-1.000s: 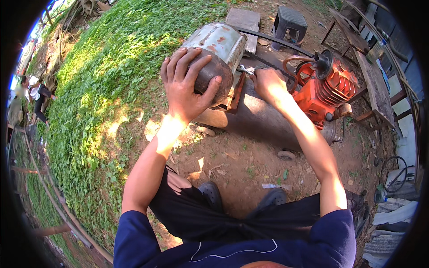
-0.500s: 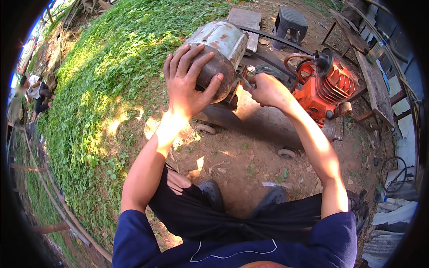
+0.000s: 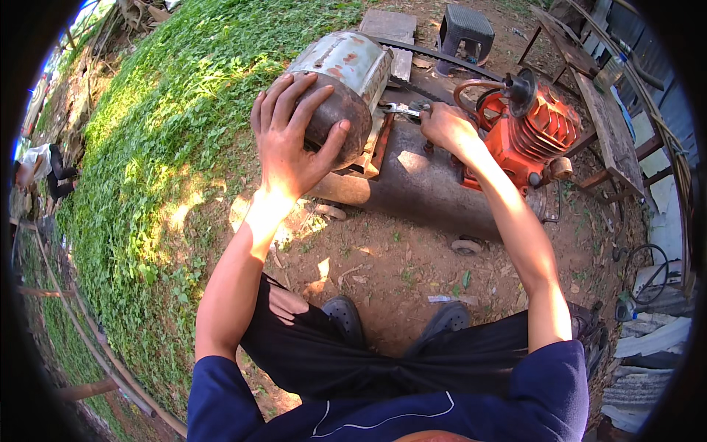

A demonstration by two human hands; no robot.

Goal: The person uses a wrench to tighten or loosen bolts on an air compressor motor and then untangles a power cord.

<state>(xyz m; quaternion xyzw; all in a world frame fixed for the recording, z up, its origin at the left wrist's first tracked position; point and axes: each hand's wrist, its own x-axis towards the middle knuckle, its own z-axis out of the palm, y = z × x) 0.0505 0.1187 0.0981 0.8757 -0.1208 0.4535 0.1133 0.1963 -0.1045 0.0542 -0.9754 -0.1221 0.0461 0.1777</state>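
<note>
Your knees and dark shoes (image 3: 346, 317) sit lowest in view, on bare dirt (image 3: 398, 258) scattered with dry leaves. You squat facing the machine.

Your left hand (image 3: 291, 144) is spread wide, palm and fingers pressed flat over the rounded near end of the grey motor (image 3: 353, 74). The motor's casing is worn, with rust patches, and it lies on its side on a mount above the tank.

Your right hand (image 3: 449, 125) is closed around the handle of a metal wrench (image 3: 401, 110). The wrench head points left toward the motor's base, just beside the mount; whether it sits on a bolt, you cannot tell.

Under both hands lies the long grey tank (image 3: 420, 184), horizontal, with a small wheel (image 3: 466, 245) at its near lower edge.

Right of your right hand stands the orange pump (image 3: 534, 136), finned, on top of the tank. A black belt (image 3: 434, 51) runs behind the motor toward it.

Farther back: a flat grey slab (image 3: 390, 26), a dark plastic stool (image 3: 464, 29), and a wooden bench (image 3: 600, 110) at right. Grass (image 3: 162, 147) covers the left side.
</note>
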